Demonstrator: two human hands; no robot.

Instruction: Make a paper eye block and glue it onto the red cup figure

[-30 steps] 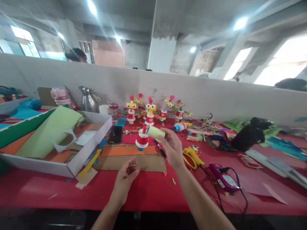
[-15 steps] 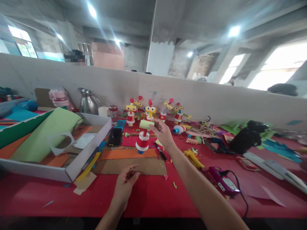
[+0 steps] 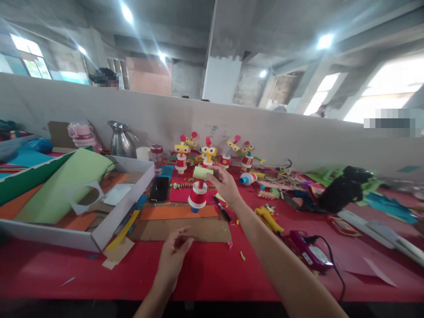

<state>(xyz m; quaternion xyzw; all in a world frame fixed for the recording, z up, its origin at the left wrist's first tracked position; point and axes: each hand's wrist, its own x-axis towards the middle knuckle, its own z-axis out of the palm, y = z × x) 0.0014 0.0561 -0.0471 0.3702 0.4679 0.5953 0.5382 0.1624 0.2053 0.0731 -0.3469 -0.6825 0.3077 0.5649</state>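
My right hand (image 3: pixel 221 182) pinches the light green paper roll (image 3: pixel 201 172) at its right end. A small red-and-white paper cup figure (image 3: pixel 198 194) with a blue base hangs under the roll, joined by a short red neck; whether its base touches the table is hard to see. My left hand (image 3: pixel 175 254) hovers low in front of a brown cardboard strip (image 3: pixel 198 230), fingers loosely curled and apart, with nothing visible in them. An orange strip (image 3: pixel 179 213) lies across the cardboard.
Several finished cup figures (image 3: pixel 208 152) with yellow heads stand against the white partition. At the left is a white box (image 3: pixel 124 207) of coloured sheets. A yellow glue gun (image 3: pixel 269 219), a purple device (image 3: pixel 311 251) with a cord, a phone (image 3: pixel 160 189) and a pen (image 3: pixel 222 210) lie around.
Hardly anything differs. My right hand still holds the green roll with the cup below it, and my left hand keeps its place; the view has shifted very slightly.
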